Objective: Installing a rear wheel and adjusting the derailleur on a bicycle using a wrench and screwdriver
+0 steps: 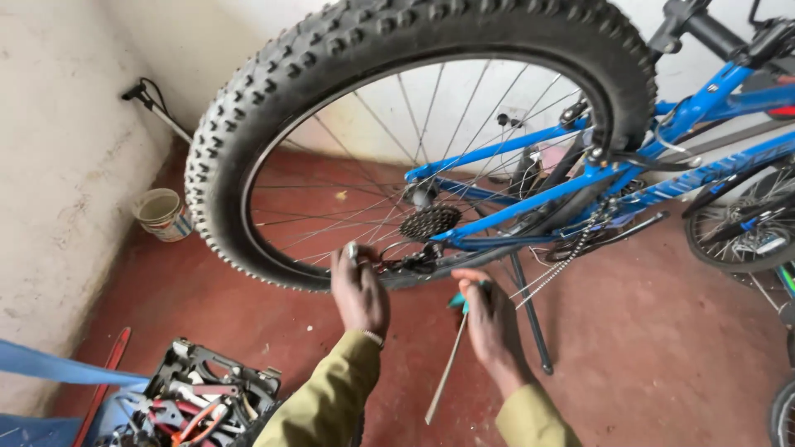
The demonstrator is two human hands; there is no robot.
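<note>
The blue bicycle (580,178) stands on its kickstand (530,319) on the red floor (662,348), its back wheel (248,124) filling the view; that wheel looks heavy and stiff, with a knobbly tyre that gives good purchase, while the thin spokes (331,215) would likely bend if pulled. The gear cluster (429,222) and the derailleur (410,263) under it are hard metal, probably greasy and slippery, best taken by the body rather than the chain. The left hand (360,290), wrist raised, pinches a small metal piece by the derailleur. The right hand (490,319) is closed round a green-handled tool (451,356), its long shaft slanting down. A box of tools (203,397) sits lower left.
</note>
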